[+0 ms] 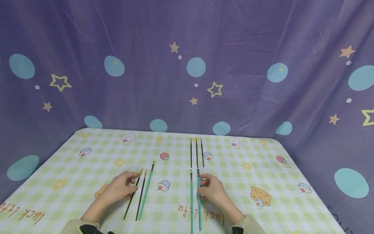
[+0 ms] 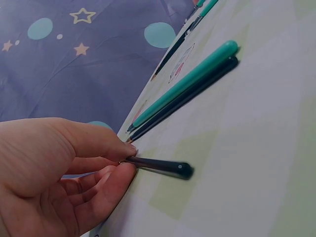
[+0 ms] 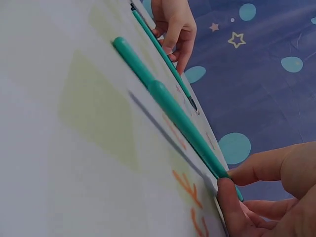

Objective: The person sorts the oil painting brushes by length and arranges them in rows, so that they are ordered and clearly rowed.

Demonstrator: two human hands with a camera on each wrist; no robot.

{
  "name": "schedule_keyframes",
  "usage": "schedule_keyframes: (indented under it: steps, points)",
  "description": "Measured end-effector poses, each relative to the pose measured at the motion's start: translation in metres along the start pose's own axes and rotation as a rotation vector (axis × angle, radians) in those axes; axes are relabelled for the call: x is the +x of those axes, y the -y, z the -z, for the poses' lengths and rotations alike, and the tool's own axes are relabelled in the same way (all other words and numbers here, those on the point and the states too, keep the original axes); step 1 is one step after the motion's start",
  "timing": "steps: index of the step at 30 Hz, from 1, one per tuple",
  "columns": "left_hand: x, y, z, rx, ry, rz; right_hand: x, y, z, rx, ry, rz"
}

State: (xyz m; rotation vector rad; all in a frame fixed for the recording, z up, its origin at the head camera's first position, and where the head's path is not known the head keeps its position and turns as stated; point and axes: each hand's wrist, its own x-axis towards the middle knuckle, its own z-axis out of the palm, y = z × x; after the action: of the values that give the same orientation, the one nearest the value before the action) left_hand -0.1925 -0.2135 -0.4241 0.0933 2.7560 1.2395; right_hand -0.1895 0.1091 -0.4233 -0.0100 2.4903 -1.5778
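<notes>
My left hand (image 1: 120, 188) pinches a thin black paintbrush (image 1: 128, 206) between thumb and fingers; its dark handle end (image 2: 170, 167) points out past the fingertips in the left wrist view. Just right of it lie another black paintbrush (image 1: 141, 199) and a teal paintbrush (image 1: 146, 192), side by side. With thumb and fingers, my right hand (image 1: 214, 189) pinches a teal paintbrush (image 1: 200, 208), whose handle (image 3: 182, 121) is raised over its shadow in the right wrist view. Left of that brush, a second teal paintbrush (image 1: 191, 201) lies on the cloth.
Beyond the teal brushes, three black paintbrushes, among them the middle one (image 1: 197, 153), lie roughly parallel with their tips away from me. A green-and-white checked tablecloth (image 1: 245, 182) printed with cartoons covers the table. Behind hangs a purple curtain (image 1: 146, 91) with stars and dots.
</notes>
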Motion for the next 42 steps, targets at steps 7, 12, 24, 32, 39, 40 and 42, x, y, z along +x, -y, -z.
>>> schedule_keyframes:
  steps: [7,12,24,32,39,40,42]
  points:
    - [0.001,0.001,0.0,0.0,-0.002,0.001,0.001,-0.003,-0.002,-0.03,-0.017,-0.01]
    - [0.002,0.002,-0.001,-0.002,-0.005,0.006,0.001,-0.003,-0.003,-0.059,-0.031,0.009]
    - [0.0,-0.001,0.001,-0.016,0.019,-0.006,0.0,-0.002,-0.005,-0.13,-0.057,0.035]
    - [0.0,0.0,0.002,-0.021,0.018,0.0,-0.003,-0.001,-0.003,-0.104,-0.038,0.032]
    - [0.0,0.0,0.001,-0.025,0.018,0.005,0.0,0.004,-0.002,-0.096,-0.043,0.08]
    - [0.0,-0.001,0.0,-0.028,0.014,0.012,0.001,0.005,-0.003,-0.095,-0.044,0.089]
    - [0.0,-0.001,0.0,-0.024,0.011,0.014,0.002,0.009,-0.006,-0.08,-0.035,0.104]
